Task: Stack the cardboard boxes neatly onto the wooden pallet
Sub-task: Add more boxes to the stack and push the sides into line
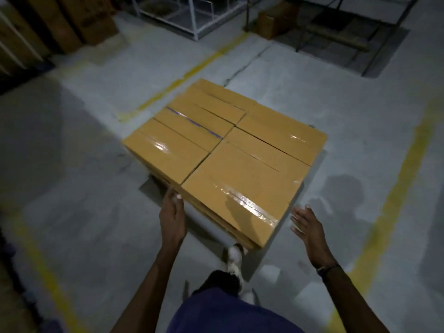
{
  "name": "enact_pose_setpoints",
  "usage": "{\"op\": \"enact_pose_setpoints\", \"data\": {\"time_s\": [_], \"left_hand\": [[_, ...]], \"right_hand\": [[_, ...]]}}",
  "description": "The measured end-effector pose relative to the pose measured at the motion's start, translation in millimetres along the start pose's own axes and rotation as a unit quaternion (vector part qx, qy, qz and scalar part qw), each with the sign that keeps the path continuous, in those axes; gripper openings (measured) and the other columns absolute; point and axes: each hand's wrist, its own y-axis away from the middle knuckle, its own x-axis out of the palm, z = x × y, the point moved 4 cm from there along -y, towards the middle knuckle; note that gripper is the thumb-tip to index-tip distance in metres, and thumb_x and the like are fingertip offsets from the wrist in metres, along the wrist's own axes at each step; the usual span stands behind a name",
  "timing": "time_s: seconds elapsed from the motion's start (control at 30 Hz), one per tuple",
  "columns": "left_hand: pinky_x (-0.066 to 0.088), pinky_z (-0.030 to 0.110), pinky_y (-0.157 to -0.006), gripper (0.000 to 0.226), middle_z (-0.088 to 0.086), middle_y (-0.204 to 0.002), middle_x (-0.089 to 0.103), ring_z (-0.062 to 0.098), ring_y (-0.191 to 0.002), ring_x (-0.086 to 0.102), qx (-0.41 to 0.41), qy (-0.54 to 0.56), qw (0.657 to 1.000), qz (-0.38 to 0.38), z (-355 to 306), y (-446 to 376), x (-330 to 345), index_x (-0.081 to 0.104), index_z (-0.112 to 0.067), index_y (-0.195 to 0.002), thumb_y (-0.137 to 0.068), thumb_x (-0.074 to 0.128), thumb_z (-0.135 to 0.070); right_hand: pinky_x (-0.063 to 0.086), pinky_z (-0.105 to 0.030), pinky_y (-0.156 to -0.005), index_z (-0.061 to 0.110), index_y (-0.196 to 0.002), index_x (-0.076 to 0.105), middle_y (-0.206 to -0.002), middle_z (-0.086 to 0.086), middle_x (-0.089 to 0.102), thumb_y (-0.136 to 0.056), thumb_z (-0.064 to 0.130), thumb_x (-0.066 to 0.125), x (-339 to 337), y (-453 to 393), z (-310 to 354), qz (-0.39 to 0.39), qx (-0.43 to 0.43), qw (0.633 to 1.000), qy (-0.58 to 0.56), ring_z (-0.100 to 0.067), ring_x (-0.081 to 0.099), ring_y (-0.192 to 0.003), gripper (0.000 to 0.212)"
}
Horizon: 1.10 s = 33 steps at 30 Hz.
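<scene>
A block of cardboard boxes fills the middle of the frame, their taped tops level and their edges butted together with only thin seams between them. The pallet under them is almost wholly hidden; only a dark edge shows at the lower left of the stack.

The left hand reaches to the near left corner of the closest box, its fingers touching the corner edge, loosely curled and gripping nothing. The right hand hovers just beside the near right corner, palm turned toward the box, fingers spread wide, apart from the cardboard.

A shoe stands on the grey floor by the stack's near corner. Yellow floor lines run along the right and upper left. More boxes stand in the upper left corner.
</scene>
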Motion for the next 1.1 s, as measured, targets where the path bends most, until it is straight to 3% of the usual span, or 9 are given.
{"op": "enact_pose_setpoints", "data": {"time_s": [0.1, 0.2, 0.23, 0.3, 0.37, 0.43, 0.53, 0.87, 1.1], "left_hand": [[0.035, 0.031, -0.114, 0.050, 0.005, -0.156, 0.051, 0.021, -0.143, 0.047, -0.040, 0.028, 0.997, -0.052, 10, 13, -40, 0.047, -0.016, -0.155, -0.112, 0.038, -0.041], [0.037, 0.033, -0.114, 0.051, 0.003, -0.154, 0.053, 0.019, -0.141, 0.048, -0.037, 0.034, 0.995, -0.083, 22, 14, -77, 0.048, -0.019, -0.153, -0.111, 0.037, -0.046], [0.039, 0.034, -0.113, 0.051, 0.003, -0.153, 0.054, 0.019, -0.140, 0.050, -0.039, 0.038, 0.994, -0.091, 26, 12, -89, 0.048, -0.020, -0.153, -0.111, 0.037, -0.046], [0.041, 0.036, -0.111, 0.050, 0.005, -0.151, 0.055, 0.023, -0.138, 0.052, -0.039, 0.042, 0.993, -0.103, 34, 8, -111, 0.048, -0.019, -0.152, -0.112, 0.037, -0.046], [0.039, 0.036, -0.113, 0.050, 0.006, -0.154, 0.052, 0.024, -0.140, 0.050, -0.047, 0.041, 0.992, -0.113, 44, -1, -135, 0.046, -0.018, -0.154, -0.112, 0.037, -0.043], [0.039, 0.042, -0.117, 0.050, 0.007, -0.156, 0.050, 0.025, -0.142, 0.048, -0.049, 0.037, 0.991, -0.116, 59, -13, -160, 0.044, -0.019, -0.155, -0.112, 0.036, -0.044], [0.038, 0.051, -0.120, 0.052, 0.008, -0.159, 0.047, 0.028, -0.145, 0.046, -0.039, 0.021, 0.992, -0.116, 84, -39, -202, 0.041, -0.021, -0.156, -0.112, 0.034, -0.047], [0.033, 0.033, -0.114, 0.052, 0.009, -0.161, 0.045, 0.025, -0.146, 0.043, 0.055, -0.021, 0.998, -0.002, 101, -154, -286, 0.042, -0.015, -0.157, -0.113, 0.036, -0.042], [0.042, 0.049, -0.115, 0.056, 0.010, -0.154, 0.052, 0.027, -0.140, 0.049, 0.134, -0.029, 0.985, 0.104, 82, -257, -251, 0.044, -0.016, -0.154, -0.111, 0.035, -0.050]], "right_hand": [[0.041, -0.045, -0.112, 0.022, -0.146, 0.050, -0.135, -0.003, 0.063, -0.051, 0.078, 0.084, 20, 6, 6, 0.020, -0.002, 1.000, 0.015, -0.027, 0.056, -0.135, 0.116], [0.041, -0.044, -0.111, 0.014, -0.155, 0.047, -0.139, -0.005, 0.061, -0.027, 0.091, 0.082, 41, 10, 10, 0.028, -0.020, 0.999, 0.034, -0.024, 0.057, -0.129, 0.153], [0.042, -0.044, -0.109, 0.012, -0.155, 0.046, -0.142, -0.006, 0.059, -0.029, 0.092, 0.082, 49, 11, 9, 0.029, -0.023, 0.999, 0.040, -0.025, 0.056, -0.131, 0.154], [0.043, -0.043, -0.109, 0.010, -0.152, 0.050, -0.144, -0.006, 0.058, -0.062, 0.090, 0.071, 74, 21, 11, 0.039, -0.013, 0.998, 0.057, -0.027, 0.054, -0.136, 0.122], [0.042, -0.044, -0.111, 0.009, -0.150, 0.051, -0.149, -0.009, 0.057, -0.101, 0.065, 0.047, 99, 25, 6, 0.041, -0.004, 0.996, 0.075, -0.029, 0.051, -0.141, 0.075], [0.041, -0.046, -0.114, 0.009, -0.151, 0.050, -0.153, -0.010, 0.054, -0.109, 0.052, 0.039, 123, 24, -5, 0.030, 0.002, 0.996, 0.086, -0.029, 0.051, -0.140, 0.062], [0.042, -0.045, -0.112, 0.010, -0.152, 0.050, -0.154, -0.010, 0.054, -0.109, 0.053, 0.040, 167, 26, -17, 0.023, 0.003, 0.996, 0.081, -0.025, 0.053, -0.135, 0.062], [0.044, -0.043, -0.107, 0.012, -0.149, 0.054, -0.153, -0.009, 0.054, -0.106, 0.057, 0.043, 270, 44, -72, -0.062, 0.008, 0.998, 0.023, -0.027, 0.051, -0.140, 0.063], [0.045, -0.046, -0.111, 0.013, -0.144, 0.058, -0.151, -0.009, 0.056, -0.107, 0.058, 0.042, 292, 38, -84, -0.158, 0.006, 0.986, -0.043, -0.027, 0.053, -0.135, 0.060]]}}
